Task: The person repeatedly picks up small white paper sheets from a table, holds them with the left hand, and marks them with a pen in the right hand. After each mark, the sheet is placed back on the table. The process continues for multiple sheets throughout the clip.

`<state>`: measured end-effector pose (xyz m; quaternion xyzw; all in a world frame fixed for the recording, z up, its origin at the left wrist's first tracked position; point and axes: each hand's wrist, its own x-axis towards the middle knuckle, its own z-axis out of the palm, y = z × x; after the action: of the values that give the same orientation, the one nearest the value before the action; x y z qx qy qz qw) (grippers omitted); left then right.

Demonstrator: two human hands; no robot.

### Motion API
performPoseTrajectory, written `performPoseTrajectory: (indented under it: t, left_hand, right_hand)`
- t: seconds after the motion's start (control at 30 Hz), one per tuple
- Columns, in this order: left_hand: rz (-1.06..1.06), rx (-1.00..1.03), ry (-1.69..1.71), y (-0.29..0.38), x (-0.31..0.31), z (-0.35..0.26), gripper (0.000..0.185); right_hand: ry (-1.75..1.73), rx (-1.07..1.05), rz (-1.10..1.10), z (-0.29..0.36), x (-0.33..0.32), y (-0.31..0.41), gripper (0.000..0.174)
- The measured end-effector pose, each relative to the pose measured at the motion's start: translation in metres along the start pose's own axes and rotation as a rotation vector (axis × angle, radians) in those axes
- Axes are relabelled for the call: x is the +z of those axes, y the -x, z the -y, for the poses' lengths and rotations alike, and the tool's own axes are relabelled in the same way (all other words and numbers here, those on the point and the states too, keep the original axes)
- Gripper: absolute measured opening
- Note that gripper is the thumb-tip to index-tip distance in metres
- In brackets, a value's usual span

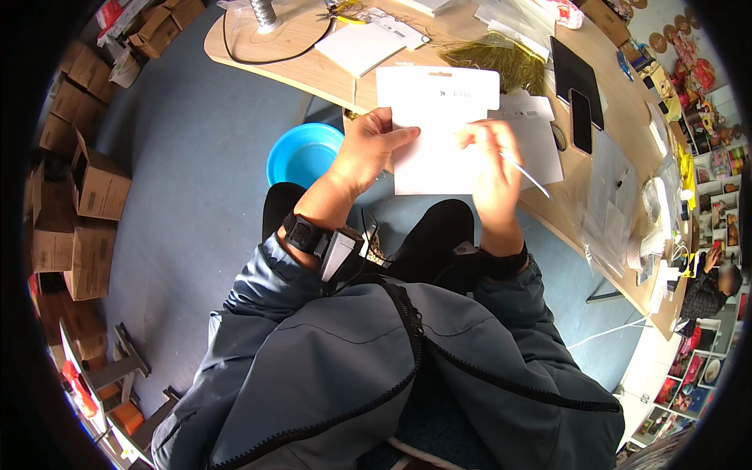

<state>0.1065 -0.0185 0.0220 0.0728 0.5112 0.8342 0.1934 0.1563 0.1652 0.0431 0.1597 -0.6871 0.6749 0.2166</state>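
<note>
A white hang-tab packaging card with a slot and a printed barcode is held up over the table's near edge. My left hand pinches its left side between thumb and fingers. My right hand is at the card's right side, partly blurred by glare, with a thin white strip sticking out between its fingers to the lower right. Behind the card, more white cards lie on the table, and a bundle of olive-green fibres rests beyond them.
A wooden table curves around in front of me. On it are a phone, a black flat tablet-like thing, yellow-handled pliers, a wire spool and plastic bags. A blue basin stands below; cartons line the left. A person is far right.
</note>
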Motion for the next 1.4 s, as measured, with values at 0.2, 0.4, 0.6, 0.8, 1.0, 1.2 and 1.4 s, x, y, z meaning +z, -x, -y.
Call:
performPoseTrajectory:
  t: [0.2,0.4,0.6,0.8,1.0,1.2,1.4]
  left_hand:
    - [-0.026,-0.041,0.087,0.002,0.000,-0.003,0.023]
    - [-0.097,-0.077,0.155,0.003,0.008,-0.004,0.024]
    - [-0.140,-0.012,-0.054,0.005,0.007,-0.007,0.025]
    - [-0.027,0.078,-0.144,-0.016,-0.004,-0.006,0.019]
    - [-0.311,0.503,-1.422,-0.095,-0.072,-0.052,0.071]
    - [-0.295,0.174,-1.657,-0.156,-0.093,-0.069,0.120]
    - [-0.336,0.121,-1.617,-0.151,-0.095,-0.071,0.119]
  right_hand:
    - [0.044,0.176,-0.397,-0.006,-0.018,-0.008,0.022]
    - [-0.006,0.321,-0.192,-0.021,-0.016,-0.001,0.008]
    - [0.036,0.313,-0.175,-0.022,-0.023,0.000,0.006]
    - [0.049,0.277,-0.274,-0.021,-0.053,-0.003,0.004]
    - [0.701,0.061,-0.241,-0.012,-0.136,-0.009,0.019]
    - [0.805,0.368,-0.406,-0.037,-0.170,-0.025,0.020]
    - [1.086,0.260,-0.375,-0.034,-0.193,-0.043,0.020]
